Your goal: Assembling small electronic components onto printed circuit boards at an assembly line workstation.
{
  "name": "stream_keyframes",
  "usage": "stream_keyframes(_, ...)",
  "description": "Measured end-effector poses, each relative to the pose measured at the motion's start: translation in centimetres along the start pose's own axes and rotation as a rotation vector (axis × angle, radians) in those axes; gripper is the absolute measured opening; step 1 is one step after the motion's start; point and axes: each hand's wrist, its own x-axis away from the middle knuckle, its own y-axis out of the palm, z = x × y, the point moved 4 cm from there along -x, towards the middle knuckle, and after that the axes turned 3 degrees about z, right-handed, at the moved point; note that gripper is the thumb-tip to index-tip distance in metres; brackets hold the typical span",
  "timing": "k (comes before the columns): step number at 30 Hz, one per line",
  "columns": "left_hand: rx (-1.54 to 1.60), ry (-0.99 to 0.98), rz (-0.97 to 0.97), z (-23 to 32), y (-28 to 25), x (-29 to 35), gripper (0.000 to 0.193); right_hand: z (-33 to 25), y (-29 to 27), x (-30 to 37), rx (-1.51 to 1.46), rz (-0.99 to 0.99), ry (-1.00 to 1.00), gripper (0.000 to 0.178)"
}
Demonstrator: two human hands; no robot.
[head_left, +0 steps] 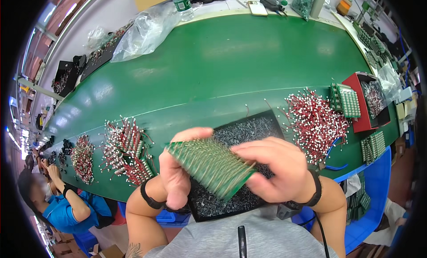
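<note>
A green circuit board panel [209, 162] is held tilted between my two hands, its upper face bristling with thin metal leads. My left hand [175, 169] grips its left end, the thumb hanging down below the edge. My right hand [280, 169] pinches the right end between thumb and fingers. Directly below the panel lies a black tray [278, 123], full of small grey-black clippings [244, 128]. My hands and the panel cover part of the tray.
Red wires with white connectors [313, 124] are heaped at right, near stacked boards [348, 101] and a red box [353, 86]. A blue bin [383, 182] stands beside the table. Wired boards [129, 151] lie left; a co-worker in blue [73, 211] works beyond. Plastic bag [147, 33] at back.
</note>
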Motion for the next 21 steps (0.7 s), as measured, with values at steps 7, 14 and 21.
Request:
stream_keyframes(7,-0.722,0.656,-0.24,1.1,-0.3,-1.5,0.016,1.3,-0.4,0.7,-0.249,0.027,0.333,0.017)
stream_keyframes(14,-0.713,0.634,-0.202,1.2,0.3,-1.7,0.015,1.5,-0.8,0.8,-0.24,-0.014,0.327,0.017)
stream_keyframes(21,-1.051,0.548,-0.197,2.1,-1.4,0.2,0.029,1.8,0.0,0.4,-0.377,-0.064,0.296,0.017)
